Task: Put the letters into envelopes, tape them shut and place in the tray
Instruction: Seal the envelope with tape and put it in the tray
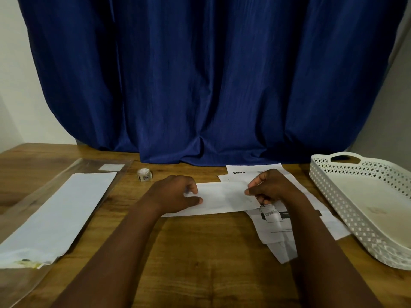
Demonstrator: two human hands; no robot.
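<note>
A long white envelope [219, 197] lies flat across the middle of the wooden table. My left hand [175, 193] presses down on its left end with thumb and fingers. My right hand [270, 186] pinches the envelope's right end; whether a letter is in its grip I cannot tell. Printed letters [275, 225] lie spread under and to the right of the envelope, one headed "blinkit". A small roll of tape [144, 174] stands behind my left hand. The white perforated tray [347, 196] sits at the right with a pale sheet inside.
A stack of white envelopes [60, 214] rests on a clear plastic sleeve [29, 196] at the left. A blue curtain [211, 85] hangs along the table's back edge. Bare wood shows at the front between my forearms.
</note>
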